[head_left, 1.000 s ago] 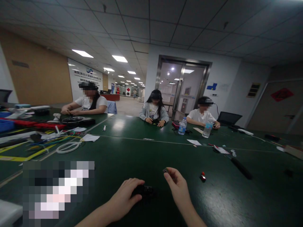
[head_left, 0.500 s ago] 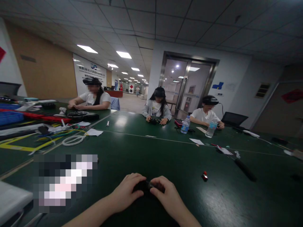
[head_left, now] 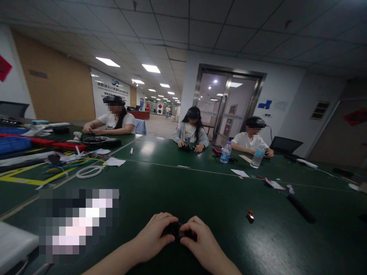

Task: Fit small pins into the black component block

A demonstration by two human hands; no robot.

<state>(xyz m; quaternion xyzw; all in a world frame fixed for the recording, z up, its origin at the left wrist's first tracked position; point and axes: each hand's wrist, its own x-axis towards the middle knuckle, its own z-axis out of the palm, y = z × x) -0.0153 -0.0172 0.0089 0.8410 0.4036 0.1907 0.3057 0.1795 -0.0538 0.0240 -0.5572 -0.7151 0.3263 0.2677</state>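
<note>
Black object (head_left: 173,229), shape unclear, in the half-curled grip of the left hand (head_left: 155,232) and fingertip pinch of the right hand (head_left: 200,237)

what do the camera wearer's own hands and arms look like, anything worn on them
The left hand and right hand are ungloved, with no rings visible. No sleeve, watch, cable or marking shows on the left forearm or right forearm. Nail detail is too small to tell.

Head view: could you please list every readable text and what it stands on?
"大数据科技有限公司" on the wall sign; the rest there is too blurred.
Left bottle and right bottle: labels too small.
Glass door: marks too small.
Red hangings: too blurred.
</note>
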